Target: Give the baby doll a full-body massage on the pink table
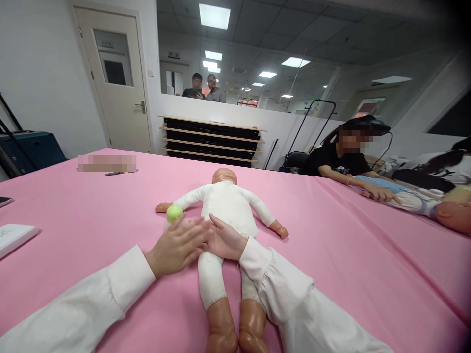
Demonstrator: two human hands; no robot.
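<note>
A baby doll (231, 203) with a white cloth body and bare plastic head, hands and feet lies stretched out, its head away from me. Over its hips, my left hand (180, 245) lies across the fingers of my right hand (226, 239). The left fingers are stretched out and slightly blurred by motion. My right hand is flat, palm turned inward and thumb raised, its fingertips hidden behind the left. Neither hand grips anything. Just beyond my left hand stands a small container with a light green cap (174, 213); its lower part is mostly hidden.
A pink cloth (331, 274) covers the table. At left lie a white box (16, 238) and a dark-edged device (5, 201). A pen-like object (121, 172) lies at the far left. On the right, a co-worker (342, 152) touches another doll (415, 196).
</note>
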